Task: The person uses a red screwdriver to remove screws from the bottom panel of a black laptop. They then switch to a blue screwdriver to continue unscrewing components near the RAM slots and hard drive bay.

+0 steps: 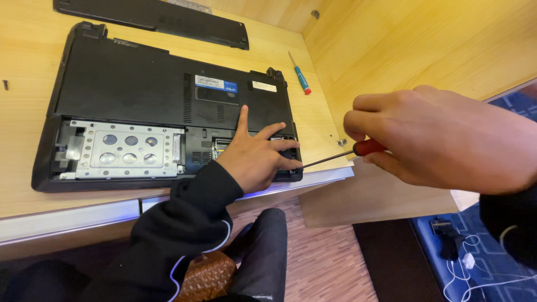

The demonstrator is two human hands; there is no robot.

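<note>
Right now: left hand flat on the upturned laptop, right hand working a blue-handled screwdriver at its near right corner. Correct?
Not quite. The screwdriver in the right hand has a red handle, as the head view shows. The blue-handled screwdriver lies unused on the desk beyond the laptop. The rest holds: the left hand rests flat on the upturned laptop, and the tool's tip is at its near right corner.

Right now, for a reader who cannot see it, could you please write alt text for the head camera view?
A person's left hand presses on an upturned black laptop with its bottom cover off, while the right hand holds a red-handled screwdriver whose tip meets the laptop's near right corner. On the wooden desk lie the removed black panel and a blue-handled screwdriver.
</note>
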